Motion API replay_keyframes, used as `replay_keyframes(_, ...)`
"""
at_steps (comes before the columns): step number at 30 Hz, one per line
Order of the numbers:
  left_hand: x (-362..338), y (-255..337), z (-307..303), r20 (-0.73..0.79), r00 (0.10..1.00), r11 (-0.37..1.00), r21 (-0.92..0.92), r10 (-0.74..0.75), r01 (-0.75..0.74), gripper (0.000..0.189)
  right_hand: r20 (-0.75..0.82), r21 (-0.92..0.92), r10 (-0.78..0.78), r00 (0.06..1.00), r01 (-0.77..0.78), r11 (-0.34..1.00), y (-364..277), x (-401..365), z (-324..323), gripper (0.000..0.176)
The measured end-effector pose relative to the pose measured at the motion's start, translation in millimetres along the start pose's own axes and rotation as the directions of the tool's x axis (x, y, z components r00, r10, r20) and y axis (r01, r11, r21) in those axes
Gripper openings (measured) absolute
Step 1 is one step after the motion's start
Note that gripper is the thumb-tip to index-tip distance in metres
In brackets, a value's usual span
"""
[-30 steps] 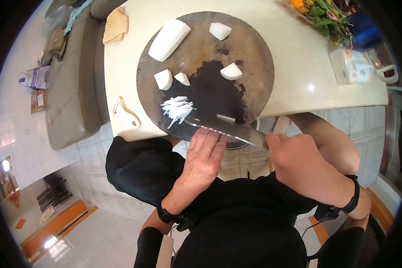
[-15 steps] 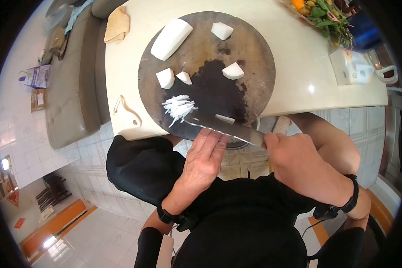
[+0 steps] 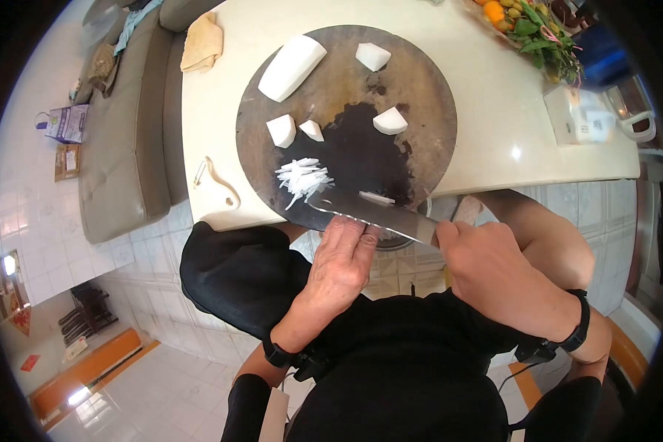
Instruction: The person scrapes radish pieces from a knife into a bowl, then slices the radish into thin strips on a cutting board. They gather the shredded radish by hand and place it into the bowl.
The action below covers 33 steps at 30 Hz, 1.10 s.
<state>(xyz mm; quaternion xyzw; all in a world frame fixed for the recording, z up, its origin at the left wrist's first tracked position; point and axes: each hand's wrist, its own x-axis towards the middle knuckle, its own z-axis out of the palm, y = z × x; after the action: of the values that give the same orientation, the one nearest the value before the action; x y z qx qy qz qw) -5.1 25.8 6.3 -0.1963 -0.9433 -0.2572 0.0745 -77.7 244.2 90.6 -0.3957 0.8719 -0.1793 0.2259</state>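
Observation:
My right hand (image 3: 482, 258) is wrapped round the handle of a kitchen knife (image 3: 379, 216), whose blade lies across the near edge of a round cutting board (image 3: 435, 96). Close against the blade, my left hand (image 3: 339, 258) has its fingers pressed together; whatever sits under the fingertips is hidden. Just beyond the blade lies a thin white slice (image 3: 376, 197). Left of the knife tip is a heap of white shreds (image 3: 302, 177), which look like radish. Farther up rest a large peeled white radish piece (image 3: 292, 68) and several smaller chunks (image 3: 390, 121).
On the table (image 3: 493, 96) are a peeler (image 3: 217, 184) at left, a folded cloth (image 3: 202, 44), and a white box (image 3: 578, 114) at right. Fruit and greens (image 3: 527, 29) stand at the far right. Below the board's near edge, a metal bowl (image 3: 394, 241) partly shows.
The whole view has shifted slightly, so the board appears a little lower and farther right. The slice beyond the blade looks narrower. Both hands keep nearly the same pose at the knife.

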Motion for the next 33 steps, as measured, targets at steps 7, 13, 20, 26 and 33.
replay_keyframes(7, -1, 0, -2, -0.006, 1.0, 0.999, 0.038, 0.017, -0.017, 0.029, -0.037, 0.041, 0.048, 0.998, -0.047, 0.998, -2, -20, -6, 0.018)
replay_keyframes(13, -3, 1, -1, 0.001, 1.0, 0.999, 0.042, 0.009, -0.009, 0.029, 0.049, -0.013, 0.042, 0.998, -0.042, 0.999, -4, -9, -5, 0.018)
replay_keyframes(20, -2, 3, 3, -0.034, 0.999, 0.999, 0.036, -0.002, 0.003, 0.031, -0.021, 0.022, 0.041, 0.999, -0.04, 0.999, 1, -14, -2, 0.021)
replay_keyframes(26, -5, 1, 2, -0.015, 1.0, 0.999, 0.034, 0.005, -0.005, 0.029, 0.069, 0.003, 0.103, 0.992, -0.104, 0.995, -3, -20, -8, 0.017)
replay_keyframes(33, -6, 2, 5, -0.033, 0.999, 0.998, 0.056, 0.013, -0.011, 0.034, -0.016, 0.025, 0.058, 0.998, -0.058, 0.998, 2, -7, 8, 0.016)
